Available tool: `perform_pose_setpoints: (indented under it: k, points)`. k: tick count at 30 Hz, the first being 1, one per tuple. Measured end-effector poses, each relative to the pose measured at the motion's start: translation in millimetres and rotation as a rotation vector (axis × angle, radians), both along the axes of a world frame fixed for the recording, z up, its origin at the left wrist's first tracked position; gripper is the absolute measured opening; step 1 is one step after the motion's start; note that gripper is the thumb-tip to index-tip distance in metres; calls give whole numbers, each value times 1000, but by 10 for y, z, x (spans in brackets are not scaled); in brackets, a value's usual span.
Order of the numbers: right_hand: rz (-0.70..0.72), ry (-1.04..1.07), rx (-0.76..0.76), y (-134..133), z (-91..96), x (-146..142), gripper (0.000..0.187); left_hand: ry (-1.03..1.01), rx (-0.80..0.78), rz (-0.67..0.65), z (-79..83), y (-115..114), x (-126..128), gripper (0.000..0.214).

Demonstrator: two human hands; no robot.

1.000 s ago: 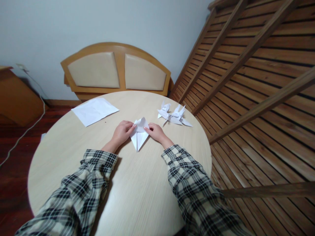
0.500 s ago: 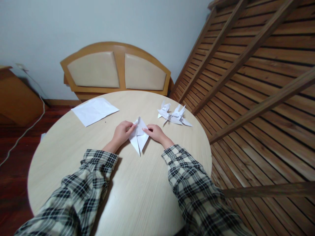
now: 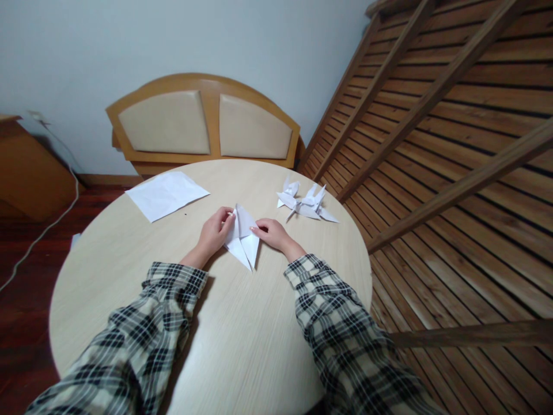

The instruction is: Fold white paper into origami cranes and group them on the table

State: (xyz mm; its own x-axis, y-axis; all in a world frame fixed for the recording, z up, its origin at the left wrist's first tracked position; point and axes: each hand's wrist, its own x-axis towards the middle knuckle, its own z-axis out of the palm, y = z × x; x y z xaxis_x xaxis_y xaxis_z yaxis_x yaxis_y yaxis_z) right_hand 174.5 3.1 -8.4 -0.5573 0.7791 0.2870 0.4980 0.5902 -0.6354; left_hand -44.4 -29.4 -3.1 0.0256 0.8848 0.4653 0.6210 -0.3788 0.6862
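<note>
A white folded paper [image 3: 242, 245], shaped like a kite with two pointed flaps toward me, is held between both hands at the middle of the table. My left hand [image 3: 215, 231] pinches its left upper edge between thumb and fingers. On the opposite side, my right hand [image 3: 273, 233] grips the right edge, thumb on top. The fingers beneath the paper are hidden. Several white paper cranes [image 3: 309, 202] sit close together beyond my right hand.
Flat white paper [image 3: 167, 195] lies at the far left of the round wooden table [image 3: 242, 346]. Behind the table stands a padded headboard [image 3: 209, 121]. A slatted wooden frame [image 3: 449, 190] leans along the right. A pale cable [image 3: 47, 230] runs down to the floor at left.
The folded paper has turned slightly, its near points swinging right and its top tip left. My left fingers have shifted a little along its left edge; my right hand is nearly unmoved.
</note>
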Motion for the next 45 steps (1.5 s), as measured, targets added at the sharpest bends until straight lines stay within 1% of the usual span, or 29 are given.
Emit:
perform_pose_setpoints:
  k: [4,10,17,22,27,31,37,42,45]
  points:
    - [27,-42,9,-2,15,-17,34,32,34,-24,22,-16,6,21]
    - [-6,-68,-5,-29,43,-45,36,72,100,-31,53,-43,28,17]
    - [24,-63,-37,-91,71,-115,34,45,124,21,58,-32,50,22]
    - [39,-53,-26,-102,62,-130,35,-9,88,40,97,-39,68,22]
    - [40,-52,-20,-103,58,-126,35,-122,16,15,144,-58,110,21]
    - [43,-49,-20,-100,61,-129,35,-198,3,1,156,-64,126,20]
    - [64,-34,13,-84,37,-128,35,-186,42,0,151,-63,131,27]
    - [56,-40,6,-92,40,-131,34,-202,62,14,147,-64,147,22]
    - [38,-43,-8,-101,52,-136,35,-207,39,7,140,-75,136,21]
